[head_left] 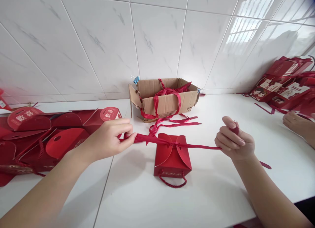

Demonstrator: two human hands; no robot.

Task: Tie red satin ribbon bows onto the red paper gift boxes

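Note:
A small red gift box [172, 157] stands on the white table [152, 201] between my hands, with a cord handle at its front. A red ribbon [197, 146] runs through its top flaps and is stretched out to both sides. My left hand [108, 137] pinches the ribbon's left end, fingers closed. My right hand [235, 141] is closed on the right end, and the ribbon's tail lies behind my wrist.
A cardboard box [167, 98] of red ribbons stands against the tiled wall. Flat red box blanks [49, 133] are piled at the left. Finished red boxes [283, 83] are heaped at the far right, near another person's hand [297, 124].

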